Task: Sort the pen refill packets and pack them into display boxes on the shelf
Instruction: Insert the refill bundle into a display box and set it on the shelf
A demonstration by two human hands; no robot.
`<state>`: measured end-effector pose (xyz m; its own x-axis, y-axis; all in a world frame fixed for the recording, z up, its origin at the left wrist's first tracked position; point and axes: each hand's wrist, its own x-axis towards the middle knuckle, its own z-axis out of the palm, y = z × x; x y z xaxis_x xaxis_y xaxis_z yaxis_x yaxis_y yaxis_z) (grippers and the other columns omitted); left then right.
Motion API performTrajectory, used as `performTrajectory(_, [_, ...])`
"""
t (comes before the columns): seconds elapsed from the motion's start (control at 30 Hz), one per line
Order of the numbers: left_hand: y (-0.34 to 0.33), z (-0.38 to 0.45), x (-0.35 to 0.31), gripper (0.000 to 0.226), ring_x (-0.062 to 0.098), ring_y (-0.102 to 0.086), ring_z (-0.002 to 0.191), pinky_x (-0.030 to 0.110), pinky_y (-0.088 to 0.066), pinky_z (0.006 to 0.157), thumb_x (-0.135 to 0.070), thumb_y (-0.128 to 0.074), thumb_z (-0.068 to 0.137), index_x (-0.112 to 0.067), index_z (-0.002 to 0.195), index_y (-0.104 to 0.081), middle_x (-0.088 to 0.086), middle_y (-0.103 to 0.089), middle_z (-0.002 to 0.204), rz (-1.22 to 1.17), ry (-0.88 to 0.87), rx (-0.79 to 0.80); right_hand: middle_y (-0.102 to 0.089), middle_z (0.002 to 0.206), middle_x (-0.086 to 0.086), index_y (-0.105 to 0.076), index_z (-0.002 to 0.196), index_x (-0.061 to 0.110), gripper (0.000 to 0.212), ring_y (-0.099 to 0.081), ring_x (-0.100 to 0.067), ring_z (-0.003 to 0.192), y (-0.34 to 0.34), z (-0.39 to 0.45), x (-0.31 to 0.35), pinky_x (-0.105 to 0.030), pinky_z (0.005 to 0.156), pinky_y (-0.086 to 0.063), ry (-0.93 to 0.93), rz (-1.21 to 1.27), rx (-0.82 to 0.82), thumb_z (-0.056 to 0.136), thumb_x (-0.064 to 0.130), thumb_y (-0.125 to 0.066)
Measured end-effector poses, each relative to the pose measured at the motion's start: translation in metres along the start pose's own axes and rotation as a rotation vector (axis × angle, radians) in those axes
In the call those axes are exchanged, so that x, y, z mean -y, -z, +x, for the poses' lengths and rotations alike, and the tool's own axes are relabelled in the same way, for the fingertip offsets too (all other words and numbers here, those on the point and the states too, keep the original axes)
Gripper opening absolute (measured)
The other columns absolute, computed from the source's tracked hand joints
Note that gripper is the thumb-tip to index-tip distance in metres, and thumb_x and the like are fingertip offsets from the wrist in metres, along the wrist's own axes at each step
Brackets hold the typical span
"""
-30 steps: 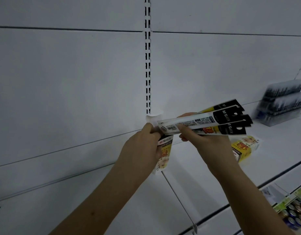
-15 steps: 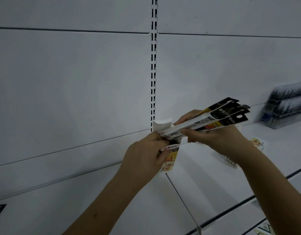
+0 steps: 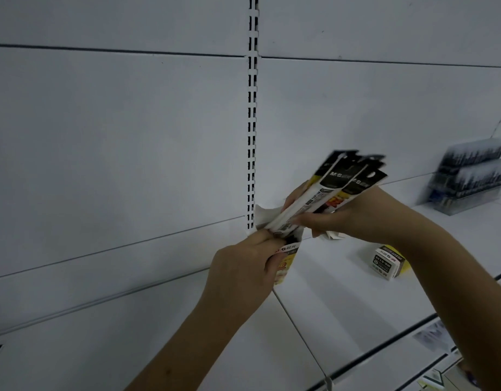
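Fingers of the left hand curl round a small open display box, held above the shelf with its mouth turned up. Refill packets, a fanned bundle with black header cards, slant down into that mouth, pinched near their lower ends by the right hand. Farther right a second small box lies on the shelf, and a clear rack of pens stands near the wall. Because the bundle is splayed, a packet could catch on the box flap and buckle, or slip free and drop.
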<state>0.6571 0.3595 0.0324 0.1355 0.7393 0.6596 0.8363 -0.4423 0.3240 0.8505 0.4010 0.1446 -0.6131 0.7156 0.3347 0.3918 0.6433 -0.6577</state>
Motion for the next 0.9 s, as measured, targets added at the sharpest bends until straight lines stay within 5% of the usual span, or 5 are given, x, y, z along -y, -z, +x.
performTrajectory(0.27, [-0.001, -0.003, 0.002, 0.029, 0.008, -0.07, 0.082, 0.024, -0.059, 0.065, -0.035, -0.051, 0.092, -0.027, 0.112, -0.071, -0.012, -0.071, 0.109, -0.021, -0.08, 0.018, -0.068, 0.072, 0.029, -0.064, 0.089, 0.038, 0.023, -0.066, 0.01, 0.071, -0.009, 0.015, 0.004, -0.012, 0.062, -0.055, -0.034, -0.044, 0.059, 0.083, 0.018, -0.074])
performTrajectory(0.37, [0.001, -0.001, 0.004, 0.029, 0.006, -0.069, 0.085, 0.02, -0.058, 0.069, -0.038, -0.051, 0.092, -0.029, 0.111, -0.071, -0.012, -0.072, 0.106, -0.046, -0.066, 0.042, -0.059, 0.054, 0.035, -0.061, 0.083, 0.036, 0.024, -0.057, 0.016, 0.053, -0.014, 0.02, 0.001, -0.004, 0.046, -0.041, -0.085, -0.074, 0.147, 0.084, 0.016, -0.074])
performTrajectory(0.63, [0.004, 0.012, 0.013, 0.018, 0.007, -0.065, 0.075, 0.022, -0.053, 0.065, -0.028, -0.068, 0.088, -0.031, 0.106, -0.071, -0.012, -0.071, 0.102, -0.054, 0.037, 0.048, -0.06, 0.074, 0.041, -0.057, 0.091, 0.043, 0.038, -0.058, 0.015, 0.07, -0.007, 0.022, 0.024, -0.007, 0.056, -0.044, -0.028, -0.226, 0.047, 0.065, 0.042, -0.084])
performTrajectory(0.77, [0.001, 0.013, 0.014, 0.023, 0.005, -0.066, 0.084, 0.028, -0.058, 0.074, -0.034, -0.06, 0.09, -0.034, 0.111, -0.071, -0.013, -0.07, 0.111, -0.071, 0.018, 0.082, -0.07, 0.078, 0.008, -0.071, 0.092, 0.025, 0.028, -0.063, -0.008, 0.073, -0.008, 0.026, 0.026, -0.02, 0.062, -0.047, 0.102, -0.264, -0.187, 0.074, 0.046, -0.076])
performTrajectory(0.9, [-0.003, 0.011, 0.013, 0.023, 0.004, -0.064, 0.086, 0.023, -0.057, 0.071, -0.03, -0.061, 0.091, -0.035, 0.112, -0.069, -0.016, -0.069, 0.11, -0.054, 0.011, 0.061, -0.063, 0.066, 0.007, -0.069, 0.08, 0.018, 0.022, -0.057, -0.009, 0.067, -0.026, 0.035, 0.008, -0.021, 0.056, -0.041, 0.089, -0.397, -0.109, 0.08, 0.04, -0.076])
